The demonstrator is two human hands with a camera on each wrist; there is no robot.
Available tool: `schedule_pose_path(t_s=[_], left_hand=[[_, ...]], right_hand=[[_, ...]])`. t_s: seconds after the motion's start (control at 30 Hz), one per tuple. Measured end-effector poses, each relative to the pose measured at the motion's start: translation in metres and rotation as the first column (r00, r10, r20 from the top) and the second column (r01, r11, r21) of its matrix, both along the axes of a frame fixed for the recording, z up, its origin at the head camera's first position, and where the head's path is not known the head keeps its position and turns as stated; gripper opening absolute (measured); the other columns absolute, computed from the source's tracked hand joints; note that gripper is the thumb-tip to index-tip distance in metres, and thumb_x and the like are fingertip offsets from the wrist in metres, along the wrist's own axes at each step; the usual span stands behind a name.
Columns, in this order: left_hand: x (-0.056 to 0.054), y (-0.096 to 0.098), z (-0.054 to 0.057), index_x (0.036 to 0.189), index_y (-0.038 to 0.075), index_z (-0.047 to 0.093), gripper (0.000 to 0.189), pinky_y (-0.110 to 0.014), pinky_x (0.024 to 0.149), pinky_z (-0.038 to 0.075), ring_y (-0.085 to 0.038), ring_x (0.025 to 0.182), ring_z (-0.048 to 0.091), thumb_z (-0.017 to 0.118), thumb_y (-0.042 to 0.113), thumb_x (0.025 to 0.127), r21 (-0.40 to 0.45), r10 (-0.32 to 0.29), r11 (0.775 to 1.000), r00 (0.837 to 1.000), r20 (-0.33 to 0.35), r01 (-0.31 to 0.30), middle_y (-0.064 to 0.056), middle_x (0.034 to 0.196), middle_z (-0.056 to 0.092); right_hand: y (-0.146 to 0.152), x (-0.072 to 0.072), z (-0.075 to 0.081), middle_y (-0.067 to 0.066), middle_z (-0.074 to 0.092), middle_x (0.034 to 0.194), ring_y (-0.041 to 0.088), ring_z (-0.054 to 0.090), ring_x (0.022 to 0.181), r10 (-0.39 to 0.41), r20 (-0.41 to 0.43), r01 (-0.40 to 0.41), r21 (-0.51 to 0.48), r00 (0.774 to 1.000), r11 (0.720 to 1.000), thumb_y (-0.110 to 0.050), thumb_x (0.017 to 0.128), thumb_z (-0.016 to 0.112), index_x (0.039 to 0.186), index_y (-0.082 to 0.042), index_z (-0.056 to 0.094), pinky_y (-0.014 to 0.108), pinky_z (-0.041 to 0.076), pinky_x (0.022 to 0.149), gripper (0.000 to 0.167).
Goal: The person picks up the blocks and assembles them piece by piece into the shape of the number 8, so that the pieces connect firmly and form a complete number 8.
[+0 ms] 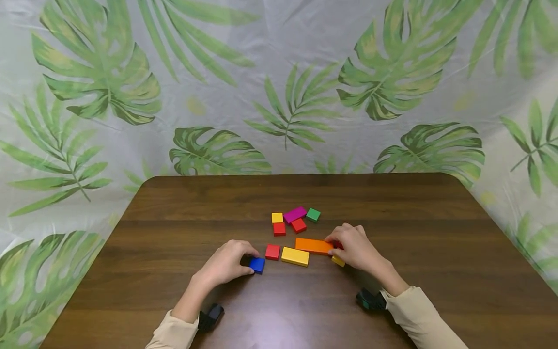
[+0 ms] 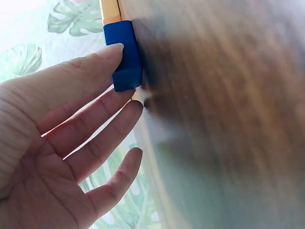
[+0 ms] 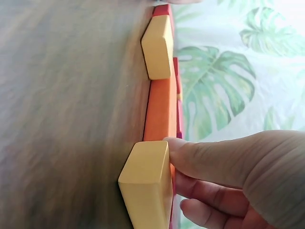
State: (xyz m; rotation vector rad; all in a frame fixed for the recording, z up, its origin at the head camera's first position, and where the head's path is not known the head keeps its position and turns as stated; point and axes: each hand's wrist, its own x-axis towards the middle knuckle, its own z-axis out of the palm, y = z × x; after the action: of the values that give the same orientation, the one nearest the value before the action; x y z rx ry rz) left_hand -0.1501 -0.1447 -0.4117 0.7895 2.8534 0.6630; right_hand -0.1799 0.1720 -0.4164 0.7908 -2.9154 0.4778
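Observation:
My left hand [image 1: 229,261] pinches a small blue block [image 1: 257,265], its thumb [image 2: 112,51] flat on the block's side in the left wrist view. The right hand [image 1: 355,246] pinches the right end of a long orange block [image 1: 312,246]. Close by that hand lies a yellow block [image 1: 338,261], partly covered in the head view but plain in the right wrist view [image 3: 145,176]. Something red shows under the right palm, mostly hidden. Between the hands sit a red block [image 1: 272,252] and a wider yellow block [image 1: 295,257].
Farther back lie a small yellow block [image 1: 277,218], a red block [image 1: 279,229], a magenta block [image 1: 295,214], another red block [image 1: 298,225] and a green block [image 1: 313,215]. All rest on a brown wooden table [image 1: 209,203]. A leaf-patterned cloth [image 1: 305,43] hangs behind it.

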Motion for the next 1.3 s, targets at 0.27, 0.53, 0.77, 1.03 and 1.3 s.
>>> schedule_pose_path(t_s=[0.27, 0.53, 0.77, 1.03, 1.3], left_hand=[[0.007, 0.000, 0.001, 0.096, 0.010, 0.071, 0.027, -0.035, 0.079, 0.051, -0.016, 0.091, 0.061, 0.080, 0.015, 0.071, -0.003, 0.005, 1.000, 1.000, -0.001, -0.005, -0.001, 0.096, 0.068], [0.013, 0.004, 0.002, 0.089, 0.011, 0.070, 0.028, -0.020, 0.064, 0.045, -0.009, 0.075, 0.057, 0.084, 0.019, 0.066, 0.024, -0.003, 1.000, 0.999, 0.032, 0.002, 0.004, 0.081, 0.066], [0.018, 0.008, 0.004, 0.087, 0.011, 0.070, 0.029, -0.017, 0.058, 0.042, -0.005, 0.068, 0.053, 0.085, 0.021, 0.065, 0.036, -0.015, 0.999, 0.999, 0.047, 0.014, 0.004, 0.076, 0.063], [0.017, 0.009, 0.003, 0.086, 0.008, 0.070, 0.028, -0.014, 0.059, 0.044, -0.003, 0.064, 0.054, 0.085, 0.020, 0.066, 0.056, -0.076, 0.996, 0.996, 0.035, 0.074, 0.001, 0.079, 0.066], [0.013, 0.011, -0.001, 0.089, 0.005, 0.069, 0.027, -0.014, 0.062, 0.045, -0.006, 0.067, 0.056, 0.084, 0.012, 0.066, 0.074, -0.098, 0.993, 0.995, 0.017, 0.097, -0.001, 0.083, 0.065]], right_hand=[[0.016, 0.011, 0.001, -0.002, 0.069, 0.087, 0.012, 0.049, 0.079, 0.005, -0.027, -0.005, 0.022, 1.000, 1.000, -0.018, 0.073, 0.078, 0.090, -0.012, 0.072, 0.033, 0.030, 0.073, 0.019], [0.029, 0.021, 0.005, -0.005, 0.066, 0.084, 0.011, 0.049, 0.080, 0.069, -0.033, -0.068, 0.036, 0.997, 0.997, -0.017, 0.072, 0.079, 0.086, -0.013, 0.071, 0.030, 0.028, 0.072, 0.016], [0.035, 0.029, 0.008, -0.008, 0.062, 0.077, 0.009, 0.046, 0.076, 0.133, -0.055, -0.129, 0.060, 0.990, 0.990, -0.016, 0.068, 0.079, 0.081, -0.015, 0.071, 0.029, 0.027, 0.071, 0.015], [0.034, 0.036, 0.005, -0.010, 0.060, 0.075, 0.007, 0.050, 0.076, 0.232, -0.121, -0.225, 0.070, 0.965, 0.972, -0.018, 0.066, 0.079, 0.076, -0.016, 0.069, 0.028, 0.031, 0.072, 0.015], [0.025, 0.041, -0.003, -0.012, 0.061, 0.076, 0.002, 0.048, 0.076, 0.362, -0.141, -0.364, 0.017, 0.921, 0.931, -0.017, 0.066, 0.078, 0.081, -0.015, 0.070, 0.028, 0.043, 0.075, 0.017]])
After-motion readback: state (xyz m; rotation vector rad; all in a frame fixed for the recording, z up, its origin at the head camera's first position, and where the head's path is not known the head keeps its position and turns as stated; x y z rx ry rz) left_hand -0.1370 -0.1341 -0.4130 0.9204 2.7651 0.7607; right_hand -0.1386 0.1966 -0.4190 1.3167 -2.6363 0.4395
